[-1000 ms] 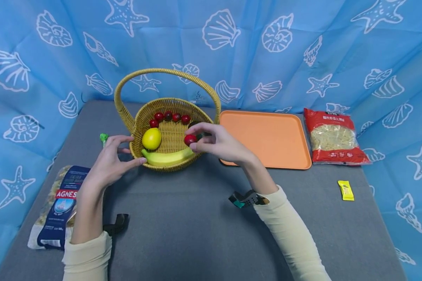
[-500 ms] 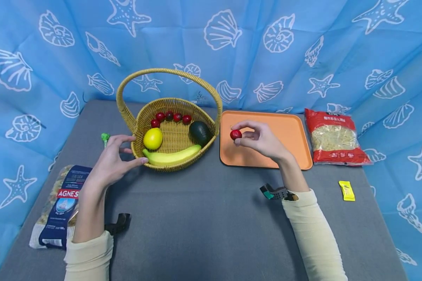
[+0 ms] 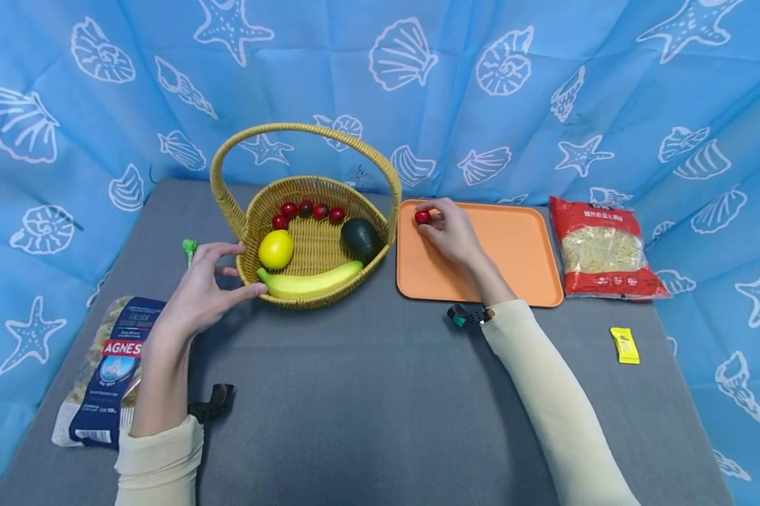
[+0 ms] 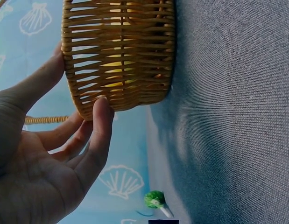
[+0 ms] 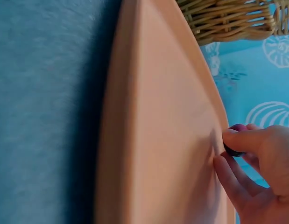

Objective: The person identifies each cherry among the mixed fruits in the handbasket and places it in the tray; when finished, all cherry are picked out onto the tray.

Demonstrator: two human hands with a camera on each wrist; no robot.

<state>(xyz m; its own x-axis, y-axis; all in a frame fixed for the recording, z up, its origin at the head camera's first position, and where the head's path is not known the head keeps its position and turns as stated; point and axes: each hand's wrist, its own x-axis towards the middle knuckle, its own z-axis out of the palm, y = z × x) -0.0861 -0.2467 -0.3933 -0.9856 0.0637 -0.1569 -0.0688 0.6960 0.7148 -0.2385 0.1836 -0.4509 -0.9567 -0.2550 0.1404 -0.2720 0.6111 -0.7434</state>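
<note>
A dark red cherry (image 3: pixel 422 217) is pinched between the thumb and fingers of my right hand (image 3: pixel 451 232), at the far left corner of the orange tray (image 3: pixel 506 256). In the right wrist view the cherry (image 5: pixel 234 140) is partly covered by the thumb, and the fingers touch or nearly touch the tray surface. My left hand (image 3: pixel 201 292) holds the left end of the wicker basket (image 3: pixel 304 303), thumb at the near rim. The left wrist view shows fingers bent against the weave. Inside lie a lemon (image 3: pixel 275 249), a banana (image 3: pixel 310 281), an avocado (image 3: pixel 361 239) and several cherries (image 3: pixel 320 211).
Right of the tray lies a red pasta bag (image 3: pixel 601 249), with a small yellow packet (image 3: pixel 624 345) nearer. A blue pasta bag (image 3: pixel 110 379) lies beside my left forearm. Green broccoli (image 3: pixel 190 247) sits behind my left hand. The tall basket handle (image 3: pixel 304 128) arches upward.
My right hand has carried the cherry out of the basket, rightward over the tray, then back toward its far left corner. The left hand has stayed at the basket.
</note>
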